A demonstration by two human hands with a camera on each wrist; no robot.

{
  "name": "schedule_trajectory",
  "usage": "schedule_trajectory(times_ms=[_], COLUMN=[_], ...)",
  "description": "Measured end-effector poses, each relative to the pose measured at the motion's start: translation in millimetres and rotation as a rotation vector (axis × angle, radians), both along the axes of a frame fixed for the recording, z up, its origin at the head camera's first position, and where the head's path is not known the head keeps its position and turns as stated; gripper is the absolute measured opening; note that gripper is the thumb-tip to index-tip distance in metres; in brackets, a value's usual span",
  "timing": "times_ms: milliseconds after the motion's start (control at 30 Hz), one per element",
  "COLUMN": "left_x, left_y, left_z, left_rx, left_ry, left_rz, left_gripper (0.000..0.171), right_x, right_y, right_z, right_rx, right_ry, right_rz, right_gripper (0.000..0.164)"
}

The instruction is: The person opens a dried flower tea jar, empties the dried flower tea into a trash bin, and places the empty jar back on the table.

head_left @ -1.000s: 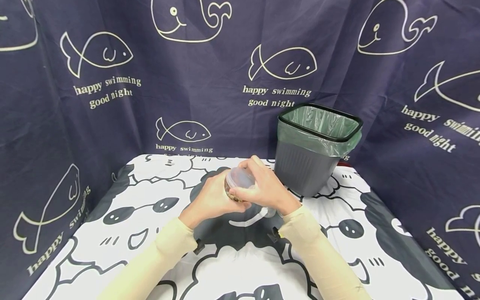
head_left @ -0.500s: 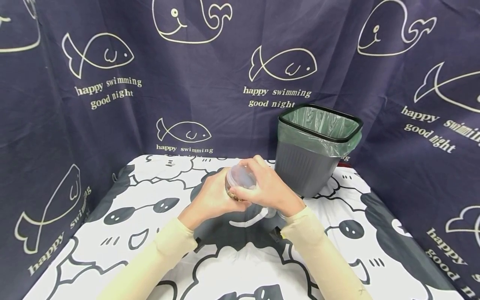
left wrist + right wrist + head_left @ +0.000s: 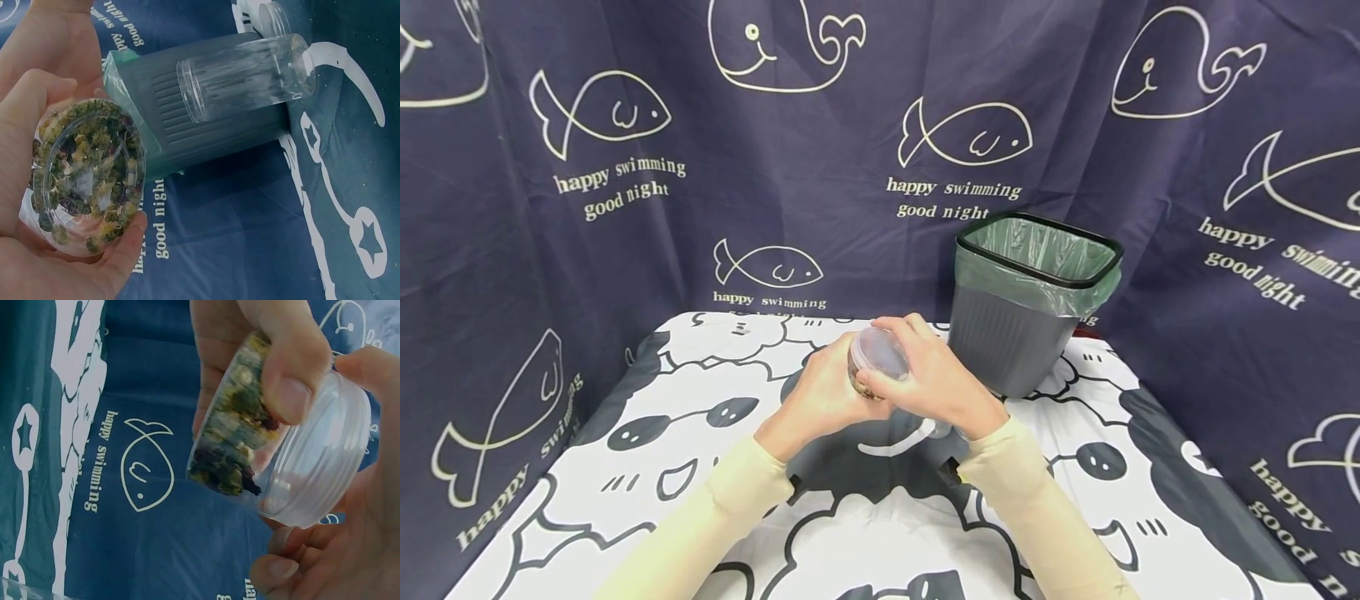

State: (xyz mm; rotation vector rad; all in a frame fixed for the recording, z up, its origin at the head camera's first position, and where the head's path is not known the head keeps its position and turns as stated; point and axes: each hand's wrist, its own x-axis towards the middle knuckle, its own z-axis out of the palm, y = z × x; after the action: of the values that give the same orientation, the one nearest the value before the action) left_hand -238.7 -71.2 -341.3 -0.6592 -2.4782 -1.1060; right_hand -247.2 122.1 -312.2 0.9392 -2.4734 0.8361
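My left hand (image 3: 820, 392) grips a small clear jar (image 3: 234, 425) of dried flower buds, thumb and fingers round its lower part. Over the top, my right hand (image 3: 936, 379) holds the translucent screw lid (image 3: 883, 354) at its edges. The lid sits on the jar. In the left wrist view the round jar bottom (image 3: 87, 178) faces me, with yellow-green and dark purple buds behind the plastic. Raised above the cloth, the jar tilts between both hands. A taller clear jar (image 3: 244, 78) stands on the cloth, mostly hidden behind my right wrist in the head view.
A grey bin (image 3: 1011, 337) with a green liner stands at the back right. Close to the tall jar lies a round clear piece (image 3: 274, 19). White sheep-print cloth (image 3: 715, 483) covers the table. Dark blue fish-print curtains (image 3: 850, 167) enclose the back and sides.
Both hands keep their hold on the jar and lid, and shift only very slightly. The head view has tilted up a little.
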Motion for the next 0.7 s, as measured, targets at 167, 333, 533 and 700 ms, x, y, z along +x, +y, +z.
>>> schedule_trajectory(times_ms=[167, 333, 533, 700], left_x=[0.8, 1.1, 0.2, 1.1], left_y=[1, 2, 4, 5], left_z=[0.5, 0.8, 0.8, -0.5], left_rx=[0.0, -0.009, -0.008, -0.006], left_ry=[-0.008, -0.005, -0.002, -0.017], left_rz=[0.023, 0.044, 0.055, 0.068], left_gripper=[0.077, 0.079, 0.078, 0.08], right_x=[-0.2, 0.9, 1.3, 3.7], right_y=[-5, -9, -12, -14], right_z=[-2.0, -2.5, -3.0, -2.8], right_rx=[-0.021, -0.027, -0.026, -0.013], right_ry=[0.034, -0.002, -0.016, -0.045], right_rz=[-0.044, -0.105, -0.161, -0.197], right_gripper=[0.066, 0.068, 0.07, 0.071])
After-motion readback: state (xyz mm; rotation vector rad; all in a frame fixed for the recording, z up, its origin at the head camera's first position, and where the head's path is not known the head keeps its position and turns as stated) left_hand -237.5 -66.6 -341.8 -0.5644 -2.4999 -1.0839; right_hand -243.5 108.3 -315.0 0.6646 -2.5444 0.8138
